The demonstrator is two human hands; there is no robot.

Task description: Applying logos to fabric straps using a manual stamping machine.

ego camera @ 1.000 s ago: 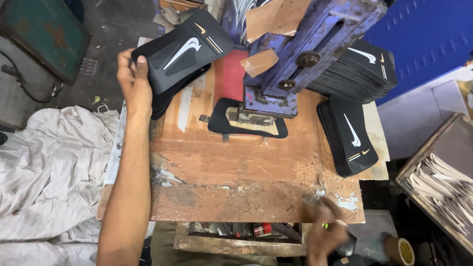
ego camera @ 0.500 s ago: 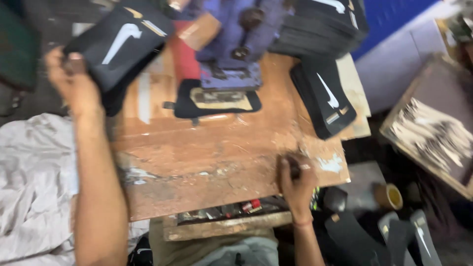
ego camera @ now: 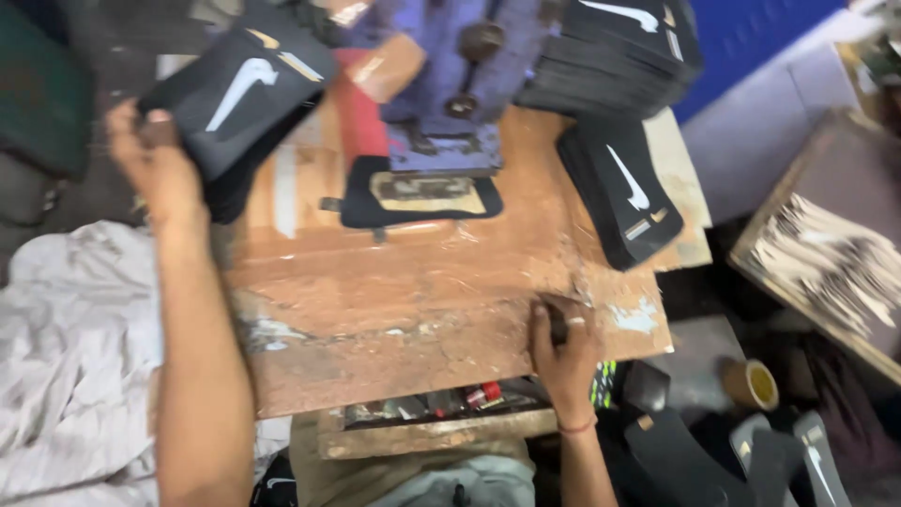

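My left hand [ego camera: 158, 160] grips the near corner of a black flat piece with a white curved mark [ego camera: 246, 89], held over the far left of the worn wooden table [ego camera: 413, 291]. More black pieces lie stacked under it. My right hand [ego camera: 563, 343] rests at the table's front right edge, fingers curled on a small dark object that I cannot make out. A blue-purple press machine [ego camera: 450, 75] stands at the back middle, with a black plate [ego camera: 422, 197] under its head.
A stack of black pieces [ego camera: 624, 192] lies at the right of the table, a taller stack [ego camera: 619, 52] behind it. White cloth [ego camera: 66, 347] lies left. A wooden box of pale strips [ego camera: 835, 263] sits right. A tape roll [ego camera: 751, 383] is on the floor.
The view has swung left and down. My right hand moved from below the table's edge up onto its front right part. My left hand keeps hold of the black piece.
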